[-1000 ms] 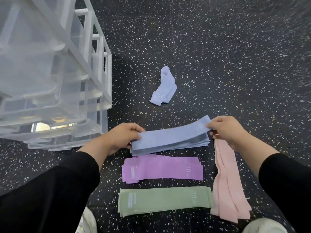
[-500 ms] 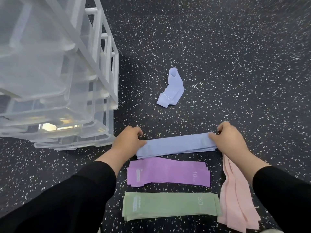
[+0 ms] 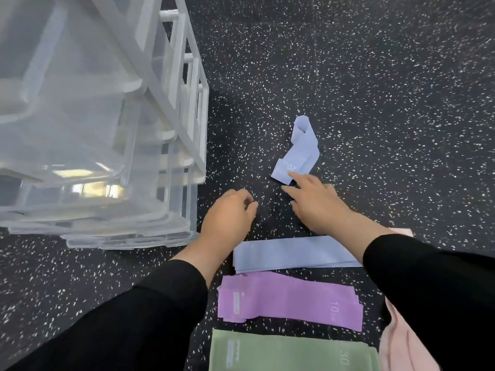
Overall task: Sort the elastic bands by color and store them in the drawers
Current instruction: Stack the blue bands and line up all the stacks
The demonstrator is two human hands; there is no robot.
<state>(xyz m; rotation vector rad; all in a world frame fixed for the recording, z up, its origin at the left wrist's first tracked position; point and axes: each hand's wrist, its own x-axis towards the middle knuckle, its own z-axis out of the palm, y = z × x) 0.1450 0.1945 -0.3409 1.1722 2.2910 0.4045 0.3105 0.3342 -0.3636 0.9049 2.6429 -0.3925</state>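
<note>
A flat stack of blue bands lies on the floor, with a purple stack and a green stack below it. Pink bands lie at the right, partly hidden by my right sleeve. A crumpled loose blue band marked 20 lies farther away. My right hand stretches toward it, index fingertip at its near edge, holding nothing. My left hand hovers above the floor with loosely curled fingers, empty. The clear plastic drawer unit stands at the left.
The floor is dark rubber with white speckles. The drawer unit's white frame reaches close to my left hand. Several drawers are stacked in it, seen from above at an angle.
Both hands have let go of the blue stack, which now lies flat on the floor. My right hand has reached forward to the crumpled blue band; my left hand has lifted forward too.
</note>
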